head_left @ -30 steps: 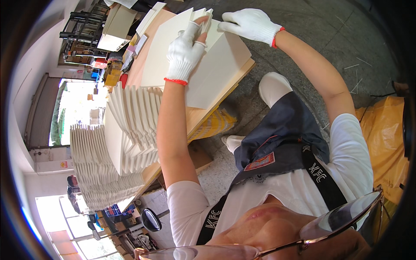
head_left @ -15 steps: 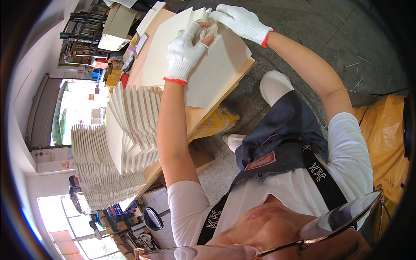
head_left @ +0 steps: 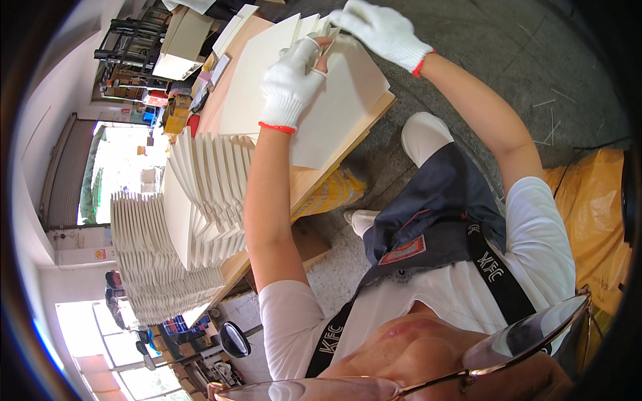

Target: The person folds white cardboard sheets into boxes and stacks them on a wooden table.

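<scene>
White board sheets [head_left: 341, 93], several with folded edges, lie on the wooden table [head_left: 364, 123]. My left hand [head_left: 292, 83] wears a white knit glove with a red cuff; its thumb and a finger are bare at the tips. That hand lies over the sheets, thumb and finger closed about a raised white board edge. Its other fingers are partly hidden. Just beyond the sheets' far right edge, my gloved right hand [head_left: 386, 37] has its fingers stretched out, with nothing seen in them.
Tall stacks of folded white board [head_left: 204, 194] stand left of my left forearm. Farther back are a yellow box [head_left: 176, 113] and a dark rack [head_left: 130, 47]. A yellow-wrapped bundle [head_left: 334, 190] sits under the table edge. An orange plastic sack [head_left: 592, 214] is at right.
My right hand has moved slightly right, off the sheets' far edge, and its fingers have lifted. My left hand has shifted a little to the right and stays on the sheets.
</scene>
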